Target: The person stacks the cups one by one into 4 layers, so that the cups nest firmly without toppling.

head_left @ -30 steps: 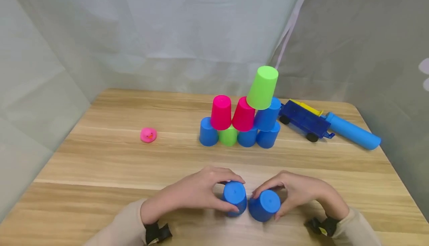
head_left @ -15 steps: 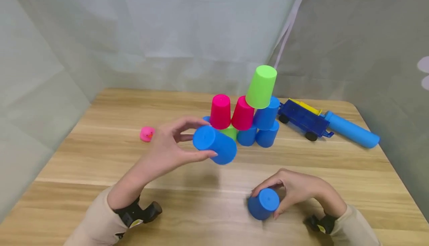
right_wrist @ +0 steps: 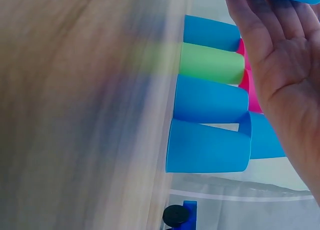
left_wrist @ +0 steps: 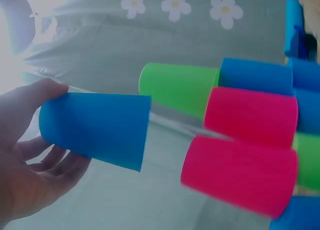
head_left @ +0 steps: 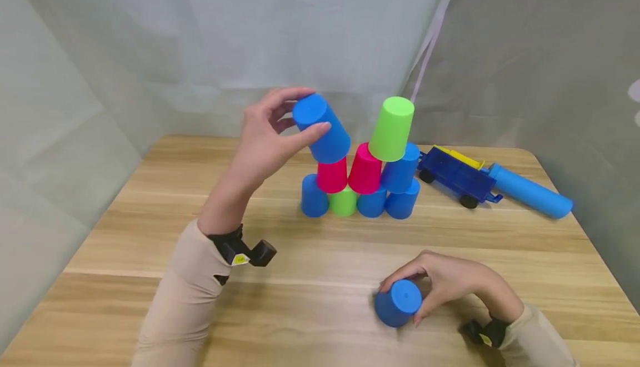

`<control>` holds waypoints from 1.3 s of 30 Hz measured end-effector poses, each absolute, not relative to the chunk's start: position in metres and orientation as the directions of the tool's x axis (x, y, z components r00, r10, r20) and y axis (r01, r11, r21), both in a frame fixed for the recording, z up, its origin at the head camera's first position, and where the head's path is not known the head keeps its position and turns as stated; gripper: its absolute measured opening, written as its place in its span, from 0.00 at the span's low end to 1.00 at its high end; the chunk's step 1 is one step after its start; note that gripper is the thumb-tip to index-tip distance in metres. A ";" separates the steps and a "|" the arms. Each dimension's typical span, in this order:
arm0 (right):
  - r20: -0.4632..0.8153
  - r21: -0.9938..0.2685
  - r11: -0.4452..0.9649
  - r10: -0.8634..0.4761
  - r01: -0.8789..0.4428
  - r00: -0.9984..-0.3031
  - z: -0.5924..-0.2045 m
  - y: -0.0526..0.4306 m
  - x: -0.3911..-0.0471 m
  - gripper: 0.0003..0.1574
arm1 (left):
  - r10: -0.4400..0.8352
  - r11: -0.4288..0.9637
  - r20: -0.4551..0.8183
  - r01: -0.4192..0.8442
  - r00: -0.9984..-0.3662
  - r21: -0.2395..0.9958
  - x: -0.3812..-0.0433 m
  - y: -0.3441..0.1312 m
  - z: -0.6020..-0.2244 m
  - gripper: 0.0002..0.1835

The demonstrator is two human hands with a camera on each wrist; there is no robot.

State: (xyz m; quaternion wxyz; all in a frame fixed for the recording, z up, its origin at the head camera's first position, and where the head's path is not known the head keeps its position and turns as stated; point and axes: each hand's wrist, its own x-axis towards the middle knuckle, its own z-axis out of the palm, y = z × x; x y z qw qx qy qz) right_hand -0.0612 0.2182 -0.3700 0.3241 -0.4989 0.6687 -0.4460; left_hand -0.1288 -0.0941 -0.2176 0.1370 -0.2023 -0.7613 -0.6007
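In the head view my left hand (head_left: 262, 142) grips an upside-down blue cup (head_left: 324, 131), tilted, at the upper left of a cup stack. In the left wrist view a gap shows between this cup (left_wrist: 97, 130) and the pink cups. The stack's bottom row has a green cup (head_left: 343, 201) among blue cups (head_left: 314, 196). On it stand a left pink cup (head_left: 332, 177), another pink cup (head_left: 365, 171) and a blue cup (head_left: 401, 171). A green cup (head_left: 392, 129) tops the right side. Near the front, my right hand (head_left: 450, 281) holds another upside-down blue cup (head_left: 396, 303) on the table.
Right of the stack lie a dark blue toy trailer (head_left: 455, 178) with a yellow part (head_left: 457, 157) and a light blue tube (head_left: 532, 190). Light fabric (head_left: 300, 34) hangs behind the wooden table (head_left: 125, 228).
My left hand lifted its blue cup from beside the right-hand cup and carried it up and away toward the stack. The pink duck is now behind my left arm. My right hand stays put.
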 end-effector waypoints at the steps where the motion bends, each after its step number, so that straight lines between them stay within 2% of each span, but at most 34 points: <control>1: 0.011 -0.921 0.105 -0.956 -0.375 -0.293 -0.370 0.217 -0.061 0.34 | 0.152 0.193 0.431 0.454 -0.890 0.870 -0.131 -0.092 -0.218 0.26; 10: 0.009 -0.926 0.104 -0.955 -0.364 -0.296 -0.372 0.213 -0.059 0.34 | 0.224 0.176 0.332 0.373 -0.916 0.911 -0.149 -0.075 -0.223 0.28; 21: 0.012 -0.927 0.099 -0.957 -0.361 -0.291 -0.373 0.213 -0.058 0.34 | 0.243 0.170 0.261 0.306 -0.934 0.937 -0.171 -0.073 -0.236 0.30; 32: 0.026 -0.924 0.087 -0.957 -0.372 -0.289 -0.375 0.211 -0.057 0.34 | 0.330 0.180 0.304 0.376 -0.894 0.909 -0.174 -0.067 -0.235 0.30; 39: 0.014 -0.934 0.090 -0.958 -0.346 -0.286 -0.377 0.210 -0.058 0.34 | 0.365 0.207 0.286 0.376 -0.886 0.903 -0.176 -0.068 -0.235 0.28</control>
